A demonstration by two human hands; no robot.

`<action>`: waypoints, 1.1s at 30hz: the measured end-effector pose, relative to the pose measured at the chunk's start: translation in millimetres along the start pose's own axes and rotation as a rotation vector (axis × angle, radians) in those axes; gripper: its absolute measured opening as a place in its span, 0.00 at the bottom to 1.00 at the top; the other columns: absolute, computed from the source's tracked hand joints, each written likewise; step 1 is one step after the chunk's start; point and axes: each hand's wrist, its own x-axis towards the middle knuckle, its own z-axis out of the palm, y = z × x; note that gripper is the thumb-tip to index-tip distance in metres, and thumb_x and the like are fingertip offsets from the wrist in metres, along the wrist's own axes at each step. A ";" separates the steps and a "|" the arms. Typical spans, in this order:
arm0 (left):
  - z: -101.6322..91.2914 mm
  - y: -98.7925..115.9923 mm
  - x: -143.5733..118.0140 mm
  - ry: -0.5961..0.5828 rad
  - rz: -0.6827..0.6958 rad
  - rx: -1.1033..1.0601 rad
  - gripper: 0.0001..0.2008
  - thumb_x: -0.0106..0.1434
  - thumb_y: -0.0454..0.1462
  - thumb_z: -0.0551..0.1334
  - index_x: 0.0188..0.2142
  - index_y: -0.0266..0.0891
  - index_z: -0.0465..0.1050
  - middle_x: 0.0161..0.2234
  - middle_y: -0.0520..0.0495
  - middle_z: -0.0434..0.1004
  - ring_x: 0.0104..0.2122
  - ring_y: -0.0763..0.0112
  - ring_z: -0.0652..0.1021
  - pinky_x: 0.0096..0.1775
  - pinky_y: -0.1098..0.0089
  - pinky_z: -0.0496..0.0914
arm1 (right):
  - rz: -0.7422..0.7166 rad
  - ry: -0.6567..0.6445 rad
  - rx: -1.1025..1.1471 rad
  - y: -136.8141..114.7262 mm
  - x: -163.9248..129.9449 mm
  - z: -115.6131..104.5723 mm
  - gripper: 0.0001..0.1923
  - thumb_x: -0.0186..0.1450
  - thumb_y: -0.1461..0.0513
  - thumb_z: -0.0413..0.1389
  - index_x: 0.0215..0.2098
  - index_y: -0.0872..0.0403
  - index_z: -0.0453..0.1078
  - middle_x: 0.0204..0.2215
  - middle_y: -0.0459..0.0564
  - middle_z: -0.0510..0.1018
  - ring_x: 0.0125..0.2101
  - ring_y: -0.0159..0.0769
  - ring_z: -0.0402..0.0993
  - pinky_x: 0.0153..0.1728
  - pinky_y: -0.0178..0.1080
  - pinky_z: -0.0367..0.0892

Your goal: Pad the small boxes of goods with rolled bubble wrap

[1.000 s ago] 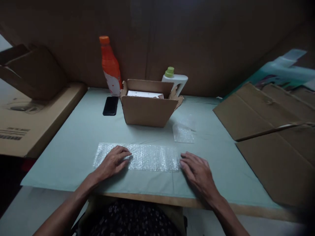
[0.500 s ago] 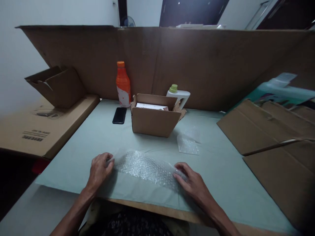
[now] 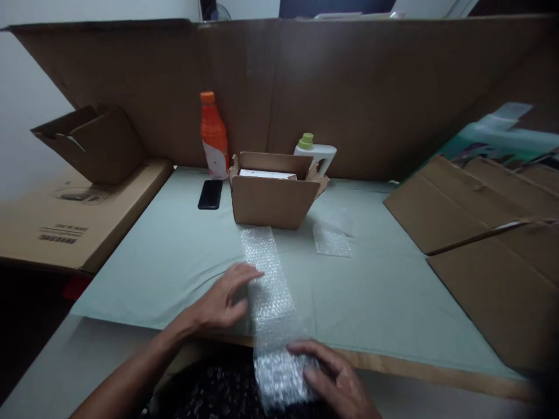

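Note:
A long strip of bubble wrap runs from just in front of the open cardboard box toward me, its near end hanging over the table's front edge. My left hand is open at the strip's left side, fingers stretched out and fingertips over the wrap; whether they press on it I cannot tell. Below the table edge, my right hand grips the near end at its right side between thumb and fingers. Something white sits inside the cardboard box. A smaller piece of bubble wrap lies to the right of the box.
Behind the box stand an orange bottle and a white jug with a green cap. A black phone lies left of it. Cardboard boxes flank the right side; a flat carton bearing a small box is at left.
The bubble wrap has turned from lying crosswise to lengthwise. My left hand has let go of its end and moved right; my right hand has come down toward me with the near end.

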 end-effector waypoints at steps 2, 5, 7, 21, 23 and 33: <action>5.6 17.6 -35.7 -0.150 -0.052 -0.285 0.40 0.58 0.37 0.61 0.69 0.51 0.50 0.62 0.44 0.68 0.60 0.55 0.70 0.59 0.52 0.66 | 0.015 0.052 0.254 -10.0 12.4 9.4 0.23 0.62 0.43 0.60 0.47 0.48 0.78 0.43 0.53 0.81 0.41 0.44 0.78 0.42 0.43 0.74; 30.7 26.0 -54.8 -0.059 -0.230 -0.320 0.45 0.57 0.38 0.64 0.70 0.49 0.47 0.59 0.42 0.70 0.57 0.54 0.72 0.58 0.52 0.66 | 0.026 0.048 0.428 -19.4 33.0 16.3 0.25 0.63 0.45 0.61 0.51 0.49 0.75 0.40 0.51 0.80 0.33 0.37 0.76 0.35 0.39 0.73; 50.9 19.3 -45.6 0.098 -0.361 -0.162 0.38 0.59 0.35 0.60 0.69 0.45 0.52 0.49 0.42 0.76 0.49 0.58 0.76 0.53 0.55 0.70 | 0.001 0.036 0.422 -19.2 42.5 14.2 0.31 0.65 0.45 0.59 0.62 0.48 0.65 0.40 0.51 0.79 0.29 0.34 0.75 0.33 0.38 0.73; 64.7 -9.5 -14.8 0.100 -0.408 0.150 0.37 0.61 0.33 0.58 0.69 0.38 0.49 0.31 0.51 0.78 0.29 0.66 0.76 0.36 0.65 0.70 | -0.716 0.052 -1.048 -3.2 66.0 0.0 0.24 0.64 0.72 0.51 0.57 0.54 0.69 0.61 0.58 0.71 0.61 0.50 0.64 0.56 0.56 0.66; 68.0 -8.8 -20.8 0.147 -0.343 0.162 0.35 0.63 0.33 0.57 0.68 0.40 0.51 0.31 0.51 0.78 0.31 0.66 0.77 0.37 0.66 0.72 | -0.713 0.024 -1.062 -2.2 68.8 -1.0 0.22 0.65 0.72 0.51 0.55 0.54 0.71 0.61 0.58 0.71 0.62 0.49 0.63 0.56 0.56 0.65; 62.7 -9.1 -31.4 0.240 -0.228 0.321 0.23 0.67 0.40 0.59 0.60 0.41 0.64 0.32 0.50 0.77 0.30 0.66 0.78 0.35 0.67 0.74 | -0.649 0.004 -0.997 -4.0 66.2 -0.2 0.17 0.67 0.69 0.55 0.52 0.50 0.73 0.58 0.51 0.75 0.61 0.45 0.65 0.57 0.51 0.64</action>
